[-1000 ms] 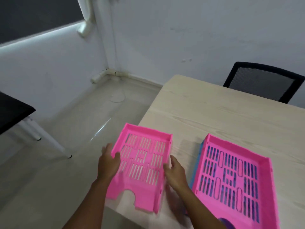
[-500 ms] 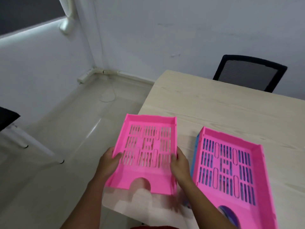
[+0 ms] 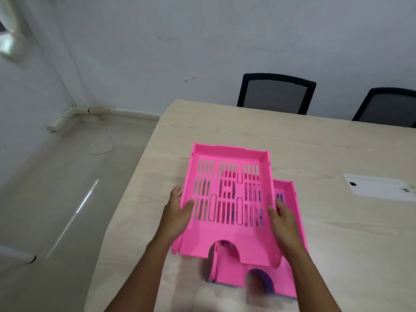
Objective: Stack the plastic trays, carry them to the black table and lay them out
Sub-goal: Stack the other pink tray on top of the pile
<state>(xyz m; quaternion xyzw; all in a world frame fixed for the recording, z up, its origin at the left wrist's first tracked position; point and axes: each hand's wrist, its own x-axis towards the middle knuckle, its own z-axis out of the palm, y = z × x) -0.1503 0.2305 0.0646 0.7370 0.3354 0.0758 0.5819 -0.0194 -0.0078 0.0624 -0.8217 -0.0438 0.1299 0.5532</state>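
Since half a second ago the held tray (image 3: pixel 227 199) is no longer lying beside the stack (image 3: pixel 286 262): it is now hanging over it, shifted to the right and covering most of the stack's left part. The left hand (image 3: pixel 177 212) is grasping the tray's left wall, thumb lying inside on the slotted floor, fingers under the outside. The right hand (image 3: pixel 281 216) is grasping the right wall in the same way, thumb resting on the inner edge. The tray is tilting a little, far end up, with its arched cut-out facing the person.

The stack is lying on the pale wooden counter (image 3: pixel 337 158) close to its near edge. Its top tray is pink too, showing past the held tray on the right and at the near end, where a second arched cut-out is showing something purple below. A thin blue edge is peeking out at the stack's lower left. Whether the held tray is touching the stack cannot be told.

Two black mesh chairs (image 3: pixel 276 93) are standing at the far side of the counter. A white plate (image 3: pixel 380 186) is sitting flush in the counter to the right, well apart from the trays.
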